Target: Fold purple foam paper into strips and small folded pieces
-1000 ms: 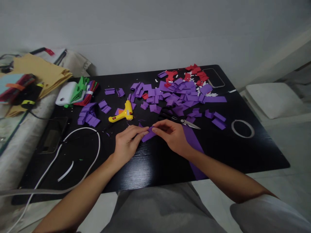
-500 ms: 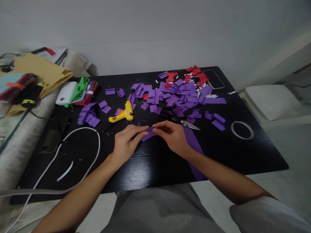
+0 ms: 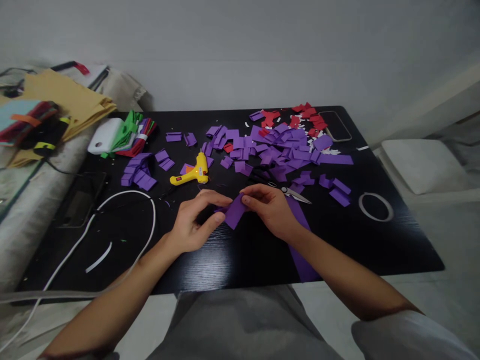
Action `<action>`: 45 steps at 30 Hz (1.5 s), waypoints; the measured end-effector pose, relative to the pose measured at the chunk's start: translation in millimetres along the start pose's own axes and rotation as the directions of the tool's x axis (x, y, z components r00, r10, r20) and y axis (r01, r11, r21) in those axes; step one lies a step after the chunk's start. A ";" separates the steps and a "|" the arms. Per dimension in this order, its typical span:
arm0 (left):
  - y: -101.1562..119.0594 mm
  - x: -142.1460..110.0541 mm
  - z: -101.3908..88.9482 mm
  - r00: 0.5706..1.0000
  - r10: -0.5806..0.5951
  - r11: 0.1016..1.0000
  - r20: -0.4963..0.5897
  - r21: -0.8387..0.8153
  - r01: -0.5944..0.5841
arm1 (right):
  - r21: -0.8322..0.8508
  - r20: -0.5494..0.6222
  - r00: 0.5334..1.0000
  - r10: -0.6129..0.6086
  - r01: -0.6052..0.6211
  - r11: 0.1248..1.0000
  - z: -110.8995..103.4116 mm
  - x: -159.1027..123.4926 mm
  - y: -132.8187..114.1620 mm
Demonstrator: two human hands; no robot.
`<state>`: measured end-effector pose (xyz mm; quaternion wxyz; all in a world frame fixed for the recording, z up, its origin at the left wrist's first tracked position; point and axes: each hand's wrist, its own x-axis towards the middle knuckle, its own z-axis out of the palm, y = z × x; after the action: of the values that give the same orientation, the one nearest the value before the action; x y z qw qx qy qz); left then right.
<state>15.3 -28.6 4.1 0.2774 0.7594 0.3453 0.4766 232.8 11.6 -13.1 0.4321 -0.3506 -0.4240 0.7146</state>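
Head view has us at a black counter [image 3: 247, 267], with a small purple piece [image 3: 235, 214] just below the centre of the frame, tilted between our two hands. We pinch its upper end between the thumb and fingers of our right hand [image 3: 272, 210], which are closed on it. Our left hand [image 3: 195, 222] comes in from the lower left, its thumb and forefinger parted around the near side of the piece; we cannot tell whether those fingertips touch it. Just beyond our right hand lie scissors [image 3: 295, 195] with black handles, blades pointing right, and a long purple strip [image 3: 302, 255] runs under our right forearm towards the counter's near edge. Above our left hand, left of centre, we see a yellow glue gun [image 3: 193, 174]. Many cut and folded purple pieces [image 3: 288, 147] lie heaped in the upper middle and right of centre, with red scraps [image 3: 317, 121] beyond them at upper right. A pale ring [image 3: 361, 204] lies flat to the right, and a white cable [image 3: 154, 215] loops across the left of the counter.
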 end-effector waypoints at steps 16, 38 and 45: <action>3.4 6.4 5.6 0.993 0.111 0.993 -0.029 0.043 -0.110 | 0.094 0.124 0.976 0.181 -0.193 0.977 -1.1 1.2 1.2; -0.2 2.9 9.2 0.992 0.111 0.966 -0.067 0.244 -0.092 | -0.291 -0.056 0.983 -0.174 0.151 0.945 6.9 -9.1 -6.4; -2.5 5.6 7.9 0.991 0.128 0.981 -0.035 0.150 -0.122 | -0.152 0.007 1.000 -0.030 0.030 0.988 2.1 -3.3 -6.2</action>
<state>23.6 -23.4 2.1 0.1821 0.7873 0.3373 0.4829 234.2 9.6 -6.2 0.4138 -0.3746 -0.4836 0.6742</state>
